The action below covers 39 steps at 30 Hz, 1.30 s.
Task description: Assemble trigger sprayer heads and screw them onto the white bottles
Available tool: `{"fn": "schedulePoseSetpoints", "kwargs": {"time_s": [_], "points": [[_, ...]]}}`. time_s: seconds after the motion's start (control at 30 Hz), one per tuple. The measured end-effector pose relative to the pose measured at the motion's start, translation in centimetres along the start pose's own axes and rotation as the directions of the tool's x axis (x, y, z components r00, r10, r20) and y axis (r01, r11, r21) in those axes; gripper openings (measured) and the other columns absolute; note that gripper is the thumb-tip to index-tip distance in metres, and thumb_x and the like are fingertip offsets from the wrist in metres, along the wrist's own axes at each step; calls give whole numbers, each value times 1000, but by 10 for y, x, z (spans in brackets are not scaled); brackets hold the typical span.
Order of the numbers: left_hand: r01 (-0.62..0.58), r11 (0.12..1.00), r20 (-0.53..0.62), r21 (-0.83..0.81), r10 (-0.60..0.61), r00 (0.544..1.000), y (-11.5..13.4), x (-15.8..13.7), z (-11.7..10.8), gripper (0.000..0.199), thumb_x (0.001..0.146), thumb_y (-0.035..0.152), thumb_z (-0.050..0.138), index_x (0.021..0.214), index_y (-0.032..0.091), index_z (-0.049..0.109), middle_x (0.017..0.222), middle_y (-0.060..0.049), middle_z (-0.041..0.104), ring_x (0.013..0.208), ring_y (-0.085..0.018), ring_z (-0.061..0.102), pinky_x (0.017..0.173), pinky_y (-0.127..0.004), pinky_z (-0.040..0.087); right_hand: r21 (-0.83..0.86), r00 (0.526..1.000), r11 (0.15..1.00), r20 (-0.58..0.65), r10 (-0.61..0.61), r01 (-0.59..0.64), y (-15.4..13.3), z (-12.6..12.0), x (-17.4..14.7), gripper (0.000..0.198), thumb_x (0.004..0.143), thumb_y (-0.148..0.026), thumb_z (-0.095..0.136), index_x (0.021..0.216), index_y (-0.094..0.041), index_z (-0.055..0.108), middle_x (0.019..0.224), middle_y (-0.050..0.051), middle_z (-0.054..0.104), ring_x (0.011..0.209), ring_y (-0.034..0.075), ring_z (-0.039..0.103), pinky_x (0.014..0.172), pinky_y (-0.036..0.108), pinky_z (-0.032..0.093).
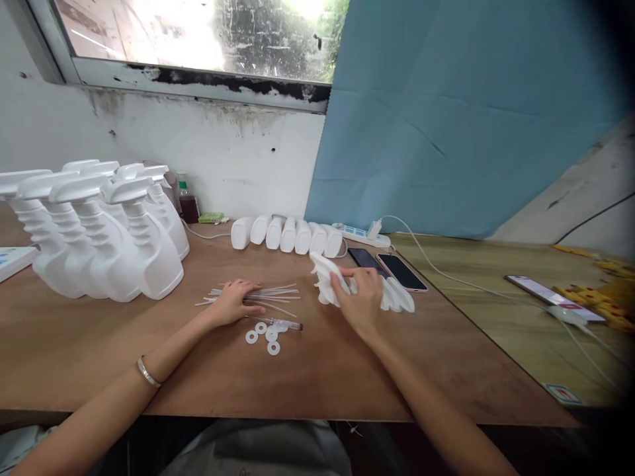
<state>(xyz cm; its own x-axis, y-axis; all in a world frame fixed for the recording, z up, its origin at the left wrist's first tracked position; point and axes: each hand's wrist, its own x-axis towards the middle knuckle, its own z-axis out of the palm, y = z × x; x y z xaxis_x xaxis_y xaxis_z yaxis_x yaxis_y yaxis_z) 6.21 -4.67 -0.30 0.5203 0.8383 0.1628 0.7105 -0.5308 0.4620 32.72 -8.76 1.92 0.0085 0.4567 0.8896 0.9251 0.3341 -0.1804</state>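
My left hand (233, 303) lies open on a loose bundle of thin white tubes (278, 291), thumb and forefinger apart. Just in front of it are several white ring washers (272, 348) and a small screwdriver with a clear handle (282, 323). My right hand (362, 297) has its fingers closed on a white curved spray trigger part (325, 268), tilted up at the left end of a row. More white parts of that row (397, 295) show to the right of the hand, which hides the middle ones.
Assembled white spray bottles (159, 264) stand at the left. A row of white rounded pieces (288, 235) lies at the back, near a power strip (364, 235). Two phones (401, 272) lie beyond my right hand; a charging cable (446, 274) crosses the right-hand table.
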Motion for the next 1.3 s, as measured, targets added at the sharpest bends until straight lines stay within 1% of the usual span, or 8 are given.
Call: {"fn": "schedulePoseSetpoints", "kwargs": {"time_s": [0.17, 0.33, 0.4, 0.5, 0.67, 0.77, 1.13, 1.3], "points": [[-33, 995, 39, 91, 30, 999, -6, 2, 5, 51, 70, 56, 53, 110, 24, 54, 123, -6, 52, 112, -28, 43, 90, -44, 30, -25, 963, 970, -133, 236, -241, 28, -29, 13, 21, 76, -36, 56, 75, -15, 60, 72, 4, 60, 73, 16, 50, 70, 28, 39], [-27, 995, 28, 101, 24, 999, -9, 2, 5, 46, 73, 55, 51, 107, 25, 55, 120, -5, 54, 110, -27, 45, 89, -44, 30, -173, 872, 867, -254, 419, -467, 64, -90, -6, 32, 75, -45, 53, 80, -15, 63, 76, 6, 61, 75, 18, 50, 69, 29, 39], [-15, 995, 21, 102, 13, 1000, -8, 2, 5, 45, 73, 54, 50, 107, 25, 55, 119, -5, 55, 109, -28, 46, 89, -43, 31, -241, 826, 794, -257, 502, -558, 78, -111, -22, 38, 74, -48, 50, 82, -14, 63, 75, 7, 61, 74, 19, 51, 67, 30, 39], [16, 995, 12, 96, -17, 1000, -4, 2, 4, 45, 74, 52, 49, 109, 24, 53, 115, -5, 57, 106, -26, 49, 87, -41, 32, -361, 803, 721, -182, 567, -591, 90, -130, -49, 44, 74, -52, 46, 82, -12, 63, 74, 9, 61, 74, 22, 51, 68, 33, 39], [58, 994, 20, 87, -60, 998, 2, 1, 2, 46, 73, 50, 50, 111, 23, 50, 117, -6, 56, 106, -26, 49, 88, -40, 32, -538, 818, 679, -34, 574, -499, 89, -130, -81, 47, 76, -51, 40, 79, -11, 63, 76, 13, 62, 77, 27, 51, 70, 36, 36], [53, 995, 26, 89, -56, 998, 0, 2, 3, 46, 74, 50, 50, 111, 24, 49, 117, -5, 55, 107, -26, 48, 88, -40, 32, -563, 789, 667, 42, 613, -489, 86, -127, -85, 45, 74, -51, 41, 80, -12, 62, 77, 13, 62, 76, 27, 51, 67, 35, 36], [36, 994, 32, 101, -40, 999, -1, 1, 3, 44, 75, 50, 47, 110, 23, 50, 117, -6, 55, 107, -26, 47, 87, -41, 33, -507, 701, 652, 126, 702, -563, 90, -123, -78, 43, 70, -51, 43, 84, -14, 59, 81, 11, 64, 76, 28, 54, 65, 36, 36], [36, 995, 39, 95, -40, 998, 2, 1, 1, 44, 75, 50, 48, 110, 23, 50, 117, -6, 55, 106, -27, 47, 85, -42, 34, -521, 714, 653, 113, 691, -549, 87, -124, -78, 40, 70, -51, 44, 79, -15, 59, 78, 11, 64, 72, 29, 55, 62, 36, 36]]}}
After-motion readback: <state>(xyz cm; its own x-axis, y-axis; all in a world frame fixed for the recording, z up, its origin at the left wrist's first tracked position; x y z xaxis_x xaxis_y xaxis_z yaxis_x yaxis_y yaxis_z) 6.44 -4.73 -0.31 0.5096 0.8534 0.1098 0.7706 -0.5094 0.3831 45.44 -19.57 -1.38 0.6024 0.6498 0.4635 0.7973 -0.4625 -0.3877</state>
